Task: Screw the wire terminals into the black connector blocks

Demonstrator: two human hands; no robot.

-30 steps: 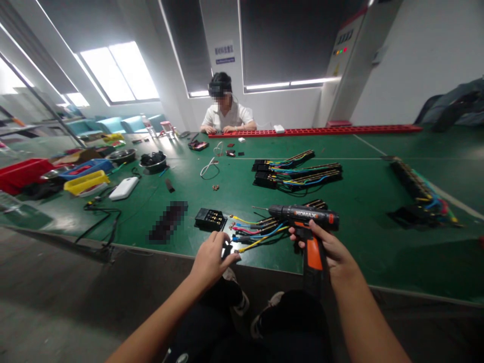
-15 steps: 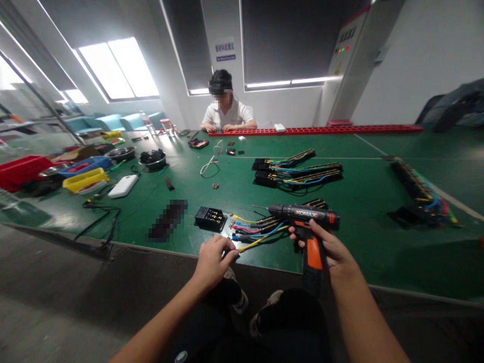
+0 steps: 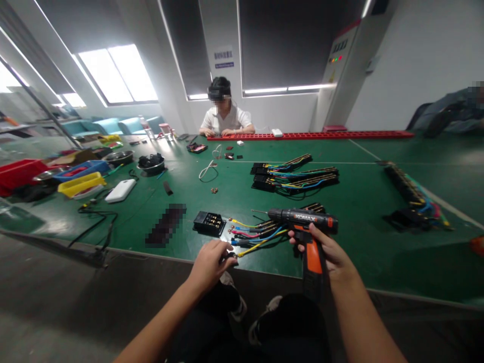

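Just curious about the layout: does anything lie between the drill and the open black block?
Yes: in this view, the end of the upper yellow wire lies between the drill bit and the black block.

Seeing plain green on the tabletop (image 3: pixel 359 257), black and bright orange on the drill (image 3: pixel 298 218), solid red along the rail (image 3: pixel 340 135). Also spotting yellow, blue and pinkish-red on the wires (image 3: pixel 260 245), plus red on the bin (image 3: pixel 22 174), yellow on the tray (image 3: pixel 81 186), white on the shirt (image 3: pixel 227 122).
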